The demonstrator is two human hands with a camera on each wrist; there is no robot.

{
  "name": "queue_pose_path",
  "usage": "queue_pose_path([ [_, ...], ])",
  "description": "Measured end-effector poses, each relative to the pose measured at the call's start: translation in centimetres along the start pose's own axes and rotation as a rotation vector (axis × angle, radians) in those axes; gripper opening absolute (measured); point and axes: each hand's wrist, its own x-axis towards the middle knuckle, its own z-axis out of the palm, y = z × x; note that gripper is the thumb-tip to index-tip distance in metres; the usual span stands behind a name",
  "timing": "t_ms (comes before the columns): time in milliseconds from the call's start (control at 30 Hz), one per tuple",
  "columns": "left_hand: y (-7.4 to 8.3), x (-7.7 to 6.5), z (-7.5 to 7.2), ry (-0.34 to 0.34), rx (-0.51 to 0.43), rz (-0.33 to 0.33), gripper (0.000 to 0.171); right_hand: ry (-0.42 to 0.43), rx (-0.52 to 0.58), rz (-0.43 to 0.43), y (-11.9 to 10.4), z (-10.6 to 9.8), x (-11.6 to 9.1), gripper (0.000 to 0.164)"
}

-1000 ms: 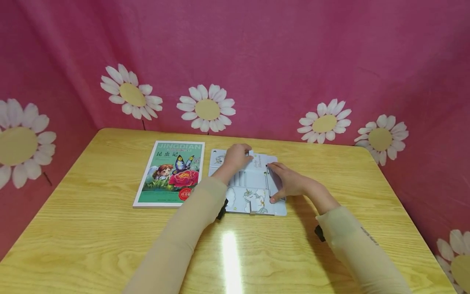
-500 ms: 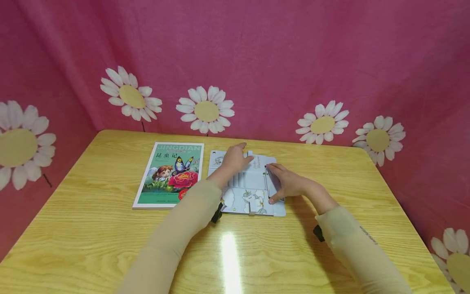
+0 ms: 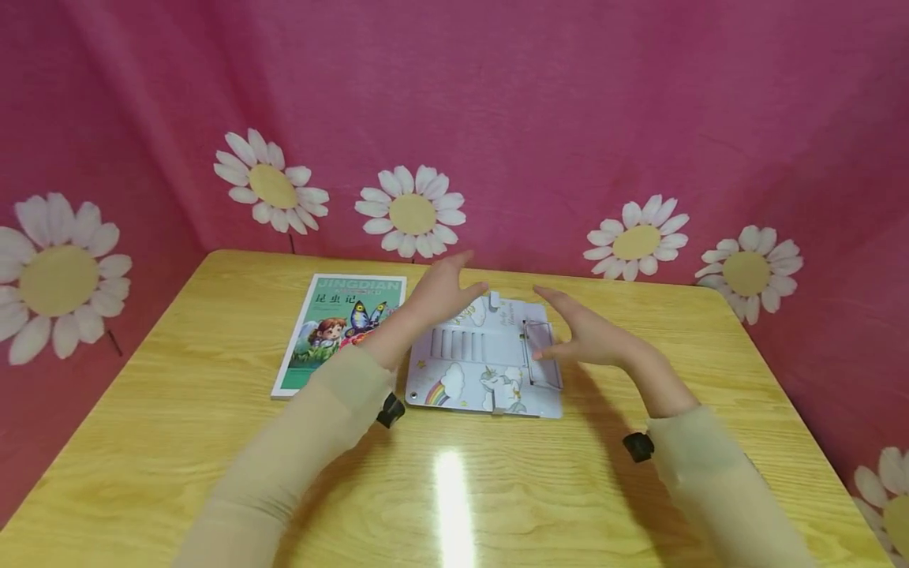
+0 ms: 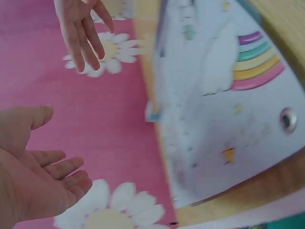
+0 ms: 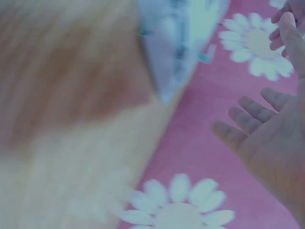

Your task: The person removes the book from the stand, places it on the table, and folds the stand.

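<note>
A pale lilac book stand (image 3: 454, 371) printed with unicorns, clouds and a rainbow lies flat on the table, its slotted panel facing up. A wire leg (image 3: 545, 371) lies along its right side. Over the stand's far left part, my left hand (image 3: 426, 298) is raised with fingers extended, holding nothing. My right hand (image 3: 596, 335) hovers at the right side, thumb and fingers spread apart, its thumb overlapping the wire leg. Both palms face each other. In the left wrist view the stand's rainbow corner (image 4: 257, 62) shows beside my loose fingers.
Left of the stand lies a green children's book (image 3: 319, 335) with a butterfly cover, partly covered by my left forearm. The wooden table (image 3: 554, 489) ends at the back against a pink curtain (image 3: 511, 142) with daisies.
My right hand has let go of the stand's right side and risen. My left hand has lifted up and left off the stand. The head view has shifted slightly.
</note>
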Motion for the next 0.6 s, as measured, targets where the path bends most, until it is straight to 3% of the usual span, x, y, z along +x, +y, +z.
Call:
queue_pose_path([
  [233, 0.7, -2.8, -3.4, 0.057, 0.002, 0.069, 0.068, 0.128, -0.044, -0.072, -2.0, -2.4, -1.9, 0.096],
  [600, -1.1, -8.9, -7.3, 0.211, 0.032, 0.133, 0.071, 0.404, -0.069, -0.06, -3.6, -3.4, -5.9, 0.08],
])
